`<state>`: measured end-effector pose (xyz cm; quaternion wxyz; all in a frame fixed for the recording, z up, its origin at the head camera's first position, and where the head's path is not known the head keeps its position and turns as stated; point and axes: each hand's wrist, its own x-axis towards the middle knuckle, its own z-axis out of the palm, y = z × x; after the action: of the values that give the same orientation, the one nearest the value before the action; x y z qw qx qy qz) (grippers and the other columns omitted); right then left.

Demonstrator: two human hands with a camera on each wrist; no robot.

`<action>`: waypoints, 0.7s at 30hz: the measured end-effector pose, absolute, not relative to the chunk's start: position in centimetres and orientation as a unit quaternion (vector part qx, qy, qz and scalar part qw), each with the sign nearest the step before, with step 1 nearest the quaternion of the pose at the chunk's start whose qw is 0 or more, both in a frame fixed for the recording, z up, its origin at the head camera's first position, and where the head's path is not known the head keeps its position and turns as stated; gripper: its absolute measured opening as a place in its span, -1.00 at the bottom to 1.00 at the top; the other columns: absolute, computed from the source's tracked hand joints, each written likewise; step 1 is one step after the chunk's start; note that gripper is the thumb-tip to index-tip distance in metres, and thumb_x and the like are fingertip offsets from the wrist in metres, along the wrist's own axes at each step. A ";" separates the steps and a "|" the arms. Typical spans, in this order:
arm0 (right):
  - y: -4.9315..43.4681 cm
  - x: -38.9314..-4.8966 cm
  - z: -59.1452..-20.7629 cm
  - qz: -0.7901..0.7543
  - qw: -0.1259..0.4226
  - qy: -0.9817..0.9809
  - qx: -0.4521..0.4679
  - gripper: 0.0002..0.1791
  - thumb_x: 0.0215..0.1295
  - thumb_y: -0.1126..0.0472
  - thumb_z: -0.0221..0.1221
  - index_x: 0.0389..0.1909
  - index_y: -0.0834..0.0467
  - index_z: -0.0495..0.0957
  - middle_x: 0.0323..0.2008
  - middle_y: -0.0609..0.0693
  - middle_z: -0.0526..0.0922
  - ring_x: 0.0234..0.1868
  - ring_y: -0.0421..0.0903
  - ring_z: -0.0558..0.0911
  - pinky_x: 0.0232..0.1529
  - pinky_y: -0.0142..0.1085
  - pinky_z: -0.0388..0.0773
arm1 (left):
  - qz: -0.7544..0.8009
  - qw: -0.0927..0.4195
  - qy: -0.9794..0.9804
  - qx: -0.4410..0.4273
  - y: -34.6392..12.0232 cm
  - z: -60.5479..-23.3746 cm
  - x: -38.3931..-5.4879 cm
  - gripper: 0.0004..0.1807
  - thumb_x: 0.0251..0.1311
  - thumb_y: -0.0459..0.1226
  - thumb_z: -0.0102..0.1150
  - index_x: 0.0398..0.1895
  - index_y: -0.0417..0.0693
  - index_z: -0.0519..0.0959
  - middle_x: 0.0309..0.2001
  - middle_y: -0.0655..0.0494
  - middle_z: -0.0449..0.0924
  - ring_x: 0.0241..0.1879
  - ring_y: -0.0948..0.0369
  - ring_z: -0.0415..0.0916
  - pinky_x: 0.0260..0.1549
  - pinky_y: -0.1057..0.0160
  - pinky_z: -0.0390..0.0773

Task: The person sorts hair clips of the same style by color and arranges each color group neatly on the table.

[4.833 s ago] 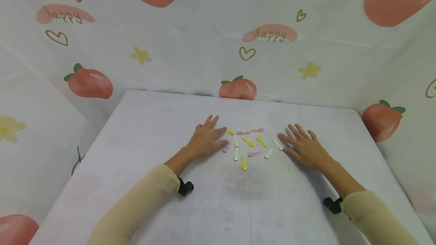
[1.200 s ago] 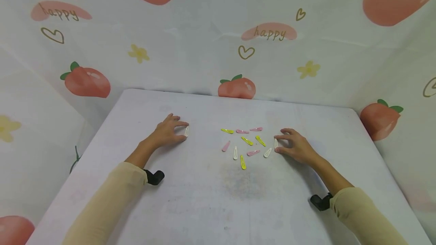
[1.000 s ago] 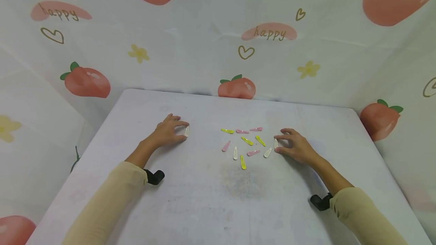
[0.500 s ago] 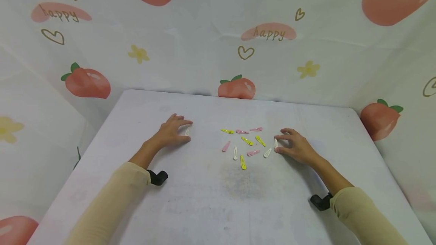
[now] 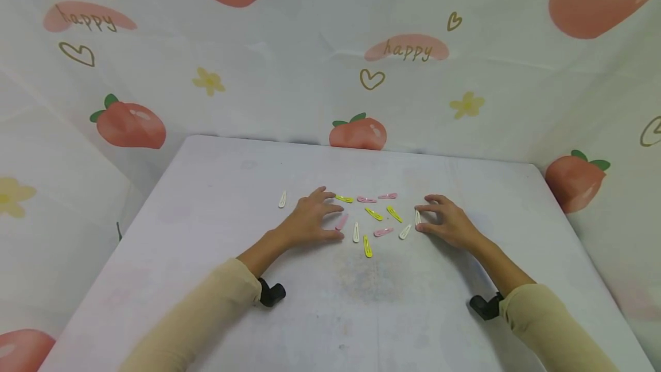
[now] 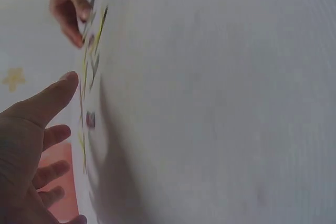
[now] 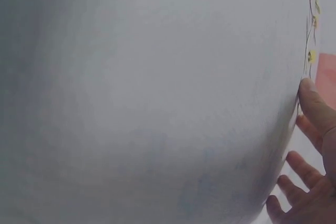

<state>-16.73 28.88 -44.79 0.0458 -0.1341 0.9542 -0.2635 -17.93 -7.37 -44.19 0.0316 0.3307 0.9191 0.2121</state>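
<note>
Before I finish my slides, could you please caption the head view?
Left hand spread near a pink hair clip, right hand pinching a white clip, yellow clips among those between them.

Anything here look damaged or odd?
A brownish smudge, perhaps a stain, marks the pale tabletop below the hair clips in the head view. One white clip lies left of the left hand, apart from the others.

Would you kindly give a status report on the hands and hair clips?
Left hand around a pink clip, not gripping. Right hand pinching a white clip. Yellow clip right by the left hand, perhaps in the way.
</note>
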 end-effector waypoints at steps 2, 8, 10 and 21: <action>28.8 -16.7 -44.7 -0.264 0.046 0.954 -0.133 -0.42 0.12 0.11 0.44 0.14 0.28 0.61 0.32 0.36 0.36 0.38 0.38 0.25 0.29 0.32 0.16 | 0.207 0.039 0.917 0.339 -6.4 -44.2 -17.6 -0.34 0.07 0.13 0.40 0.20 0.01 0.62 0.34 -0.11 0.38 0.48 -0.13 0.02 0.19 -0.28 0.28; 28.8 -16.7 -44.8 -0.265 0.046 0.954 -0.134 -0.43 0.12 0.11 0.44 0.14 0.27 0.61 0.32 0.36 0.36 0.38 0.37 0.26 0.30 0.31 0.17 | 0.209 0.057 0.914 0.344 -4.7 -44.3 -17.1 -0.35 0.07 0.12 0.40 0.20 0.03 0.61 0.36 -0.07 0.36 0.51 -0.08 -0.03 0.24 -0.26 0.20; 28.8 -16.7 -44.9 -0.265 0.043 0.953 -0.137 -0.43 0.12 0.11 0.44 0.13 0.28 0.61 0.31 0.37 0.36 0.37 0.38 0.26 0.29 0.32 0.18 | 0.209 0.058 0.914 0.344 -4.4 -44.4 -17.1 -0.38 0.07 0.10 0.40 0.18 0.03 0.62 0.37 -0.07 0.35 0.51 -0.09 -0.02 0.24 -0.27 0.19; 28.9 -16.6 -44.8 -0.267 0.043 0.953 -0.137 -0.43 0.12 0.12 0.44 0.15 0.27 0.61 0.32 0.36 0.36 0.38 0.37 0.26 0.30 0.30 0.17 | 0.206 0.066 0.916 0.337 -4.0 -44.8 -17.3 -0.44 0.08 0.07 0.42 0.13 0.06 0.66 0.38 -0.08 0.33 0.51 -0.08 -0.01 0.25 -0.26 0.21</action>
<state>-16.57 28.95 -44.85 0.0429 -0.1371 0.9529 -0.2673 -17.28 -4.00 -44.76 0.0664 0.3371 0.9162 0.2063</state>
